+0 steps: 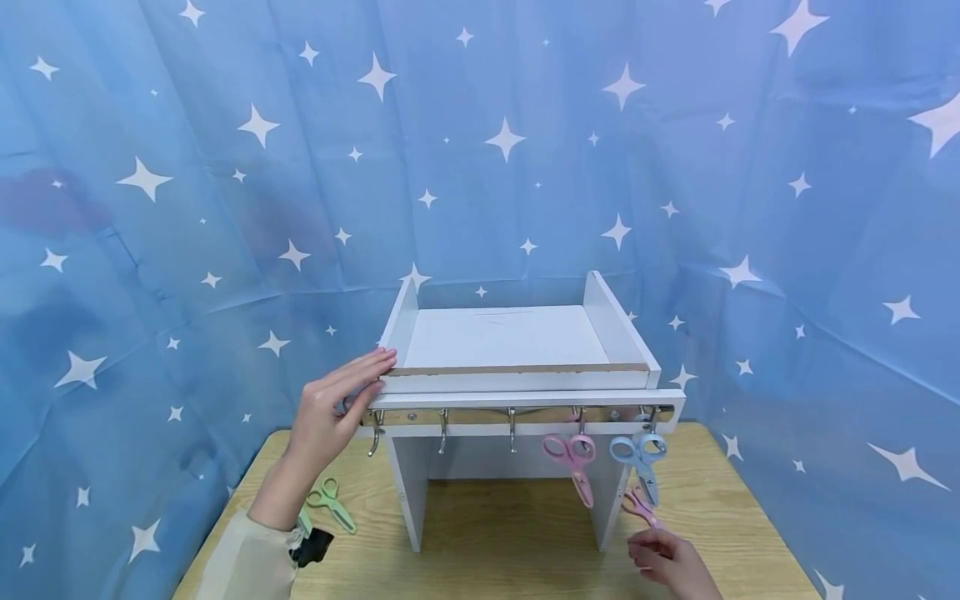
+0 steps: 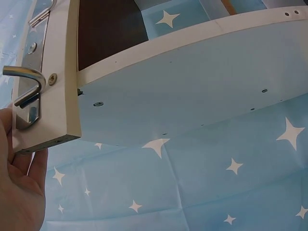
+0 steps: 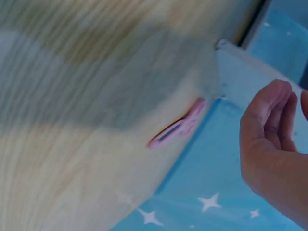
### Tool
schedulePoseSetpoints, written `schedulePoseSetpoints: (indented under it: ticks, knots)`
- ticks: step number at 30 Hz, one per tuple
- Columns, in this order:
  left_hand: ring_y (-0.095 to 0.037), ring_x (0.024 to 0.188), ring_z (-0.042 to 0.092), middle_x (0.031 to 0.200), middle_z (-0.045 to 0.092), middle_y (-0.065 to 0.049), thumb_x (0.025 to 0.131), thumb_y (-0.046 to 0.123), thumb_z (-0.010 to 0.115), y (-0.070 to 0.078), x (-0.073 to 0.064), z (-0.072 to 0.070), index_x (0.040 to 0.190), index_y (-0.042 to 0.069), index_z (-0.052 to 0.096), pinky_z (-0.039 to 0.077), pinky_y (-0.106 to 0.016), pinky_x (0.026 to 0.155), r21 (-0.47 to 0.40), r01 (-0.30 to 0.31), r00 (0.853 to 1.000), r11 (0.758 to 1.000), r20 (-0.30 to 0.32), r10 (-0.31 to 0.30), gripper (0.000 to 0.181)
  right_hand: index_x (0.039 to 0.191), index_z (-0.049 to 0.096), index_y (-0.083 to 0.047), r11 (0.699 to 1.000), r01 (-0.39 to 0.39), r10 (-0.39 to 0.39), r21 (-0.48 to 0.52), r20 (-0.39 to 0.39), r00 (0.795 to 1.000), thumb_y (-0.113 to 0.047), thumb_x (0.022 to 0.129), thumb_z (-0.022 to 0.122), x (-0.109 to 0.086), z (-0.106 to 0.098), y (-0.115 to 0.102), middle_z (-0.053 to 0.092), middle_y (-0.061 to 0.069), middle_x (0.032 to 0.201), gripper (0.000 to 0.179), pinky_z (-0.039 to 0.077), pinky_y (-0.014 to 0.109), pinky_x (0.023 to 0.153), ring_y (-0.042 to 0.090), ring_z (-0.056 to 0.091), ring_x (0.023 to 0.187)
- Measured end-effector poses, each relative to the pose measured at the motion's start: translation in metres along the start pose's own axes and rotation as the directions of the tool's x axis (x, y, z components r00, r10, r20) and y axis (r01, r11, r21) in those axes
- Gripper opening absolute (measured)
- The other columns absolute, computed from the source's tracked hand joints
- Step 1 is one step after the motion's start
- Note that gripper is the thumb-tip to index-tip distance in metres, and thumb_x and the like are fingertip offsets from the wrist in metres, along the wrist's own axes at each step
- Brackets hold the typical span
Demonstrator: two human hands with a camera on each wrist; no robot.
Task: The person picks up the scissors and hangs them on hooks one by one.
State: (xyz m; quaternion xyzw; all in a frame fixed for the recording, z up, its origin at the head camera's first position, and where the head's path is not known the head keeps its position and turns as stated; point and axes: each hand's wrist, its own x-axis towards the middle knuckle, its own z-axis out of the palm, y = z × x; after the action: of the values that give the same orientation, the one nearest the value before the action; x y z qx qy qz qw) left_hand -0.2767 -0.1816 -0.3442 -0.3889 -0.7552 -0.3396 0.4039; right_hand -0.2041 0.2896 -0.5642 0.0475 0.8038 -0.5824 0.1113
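Note:
My left hand (image 1: pixel 326 417) holds the left end of the hook rail on a small white shelf (image 1: pixel 517 382). In the left wrist view its fingers wrap the rail's end beside a metal hook (image 2: pixel 29 79). Pink scissors (image 1: pixel 577 468) and blue scissors (image 1: pixel 645 473) hang from hooks at the rail's right side. Low at the right, my right hand (image 1: pixel 671 562) has loosely bent fingers with nothing between them. Another pair of pink scissors (image 3: pixel 180 126) lies on the table beyond it, apart from the fingers in the right wrist view.
Green scissors (image 1: pixel 333 505) lie on the wooden table (image 1: pixel 510 533) left of the shelf, and another green piece (image 1: pixel 305 521) is partly hidden by my left wrist. A blue star-patterned curtain (image 1: pixel 480 167) surrounds the table. Several hooks on the left of the rail hang bare.

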Motion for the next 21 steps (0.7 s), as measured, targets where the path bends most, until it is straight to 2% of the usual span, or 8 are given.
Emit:
schedulePoseSetpoints:
  ticks: [5,10,13,17,21]
  knots:
    - [-0.012,0.127,0.062,0.126,0.071,-0.012,0.084,-0.012,0.07,0.0,0.0,0.0,0.124,0.005,0.071,0.044,-0.015,0.108,0.005,0.005,1.0,1.0,0.006,-0.005,0.043,0.114,0.062,0.015,0.998,-0.068,0.066,-0.012,-0.144,0.987,-0.008,0.096,0.061,0.009,-0.007,0.011,0.074,0.015,0.099,0.03,0.062,0.033,0.076,0.019,0.07,0.088]
    - [-0.012,0.127,0.062,0.126,0.071,-0.012,0.084,-0.011,0.07,-0.001,0.0,0.0,0.124,0.006,0.071,0.044,-0.015,0.108,0.006,0.007,1.0,1.0,0.007,-0.007,0.044,0.116,0.065,0.013,0.994,-0.112,0.107,-0.009,-0.232,0.967,-0.015,0.095,0.067,0.021,-0.019,0.02,0.075,0.015,0.098,0.035,0.062,0.032,0.074,0.018,0.071,0.086]
    - [-0.013,0.126,0.062,0.125,0.071,-0.012,0.084,-0.011,0.07,-0.001,0.0,0.0,0.124,0.005,0.071,0.044,-0.015,0.108,0.005,0.005,1.0,1.0,0.005,-0.005,0.043,0.117,0.067,0.009,0.987,-0.126,0.093,-0.099,-0.289,0.953,-0.028,0.093,0.07,0.026,-0.027,0.024,0.075,0.014,0.101,0.044,0.06,0.03,0.072,0.014,0.07,0.085]
    - [-0.012,0.126,0.062,0.125,0.071,-0.012,0.084,-0.011,0.07,-0.001,0.0,0.0,0.123,0.004,0.071,0.044,-0.015,0.108,0.002,0.006,1.0,1.0,0.003,-0.006,0.042,0.117,0.07,0.003,0.957,-0.156,0.061,-0.247,-0.354,0.933,-0.044,0.089,0.072,0.033,-0.039,0.03,0.075,0.016,0.106,0.054,0.055,0.031,0.071,0.014,0.067,0.087]
    - [-0.012,0.126,0.062,0.125,0.071,-0.012,0.084,-0.011,0.07,-0.002,0.0,0.0,0.123,0.005,0.071,0.044,-0.015,0.108,-0.001,0.009,1.0,1.0,0.001,-0.009,0.043,0.116,0.071,0.002,0.939,-0.158,0.033,-0.307,-0.376,0.926,-0.041,0.089,0.073,0.035,-0.048,0.034,0.076,0.014,0.105,0.051,0.055,0.035,0.073,0.016,0.068,0.088]
